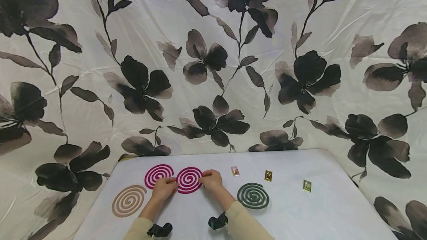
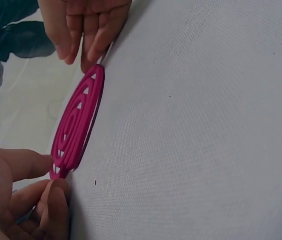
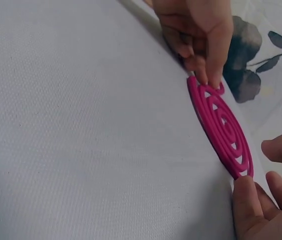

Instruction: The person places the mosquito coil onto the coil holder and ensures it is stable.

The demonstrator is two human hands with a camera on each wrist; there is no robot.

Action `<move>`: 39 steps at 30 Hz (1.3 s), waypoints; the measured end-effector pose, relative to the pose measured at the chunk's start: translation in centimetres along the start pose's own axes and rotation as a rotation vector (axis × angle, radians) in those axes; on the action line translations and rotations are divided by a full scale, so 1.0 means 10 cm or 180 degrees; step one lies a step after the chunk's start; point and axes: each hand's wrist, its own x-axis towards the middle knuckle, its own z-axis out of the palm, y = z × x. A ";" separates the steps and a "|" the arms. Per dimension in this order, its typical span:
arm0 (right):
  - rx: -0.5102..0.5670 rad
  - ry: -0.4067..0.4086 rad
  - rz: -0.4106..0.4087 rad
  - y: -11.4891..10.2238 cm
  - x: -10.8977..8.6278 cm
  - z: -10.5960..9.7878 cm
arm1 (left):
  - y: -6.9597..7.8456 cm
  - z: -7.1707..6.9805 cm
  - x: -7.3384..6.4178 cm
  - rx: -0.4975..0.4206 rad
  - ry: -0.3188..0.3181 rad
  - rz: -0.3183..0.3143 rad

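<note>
Between the two hands lies a magenta mosquito coil (image 1: 189,180), flat and close over the white table. My left hand (image 1: 164,189) pinches its left edge between thumb and fingers; the left wrist view shows the coil's edge (image 2: 63,169) between them. At the opposite edge, fingertips of my right hand (image 1: 212,180) touch the rim, while the thumb (image 3: 280,148) stands apart from it in the right wrist view. A second magenta coil (image 1: 155,171) is just left of the first, partly hidden behind my left hand.
A beige coil (image 1: 128,201) lies left of my left forearm. Right of my right hand is a dark green coil (image 1: 252,196). Farther right lie small picture pieces: a pinkish one (image 1: 235,170) and two gold-edged ones (image 1: 268,175). Floral cloth (image 1: 207,62) hangs behind the table (image 1: 320,217).
</note>
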 end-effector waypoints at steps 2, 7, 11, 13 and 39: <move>0.0069 -0.0003 0.0031 0.00 -0.01 0.00 | 0.00 0.00 -0.01 -0.0038 0.0029 -0.0040; 0.0180 0.0058 0.0020 -0.01 -0.02 -0.01 | 0.00 0.00 -0.02 -0.0187 0.0104 -0.0007; 0.0289 0.0133 -0.0009 -0.01 -0.03 -0.01 | 0.01 0.02 -0.04 -0.0435 0.0183 -0.0008; 0.0327 0.0150 0.0004 -0.02 -0.03 0.00 | 0.01 0.04 -0.05 -0.0648 0.0208 -0.0069; 0.0884 -0.0290 0.0338 0.04 -0.05 -0.07 | 0.08 0.21 -0.17 -0.1881 0.0029 -0.0465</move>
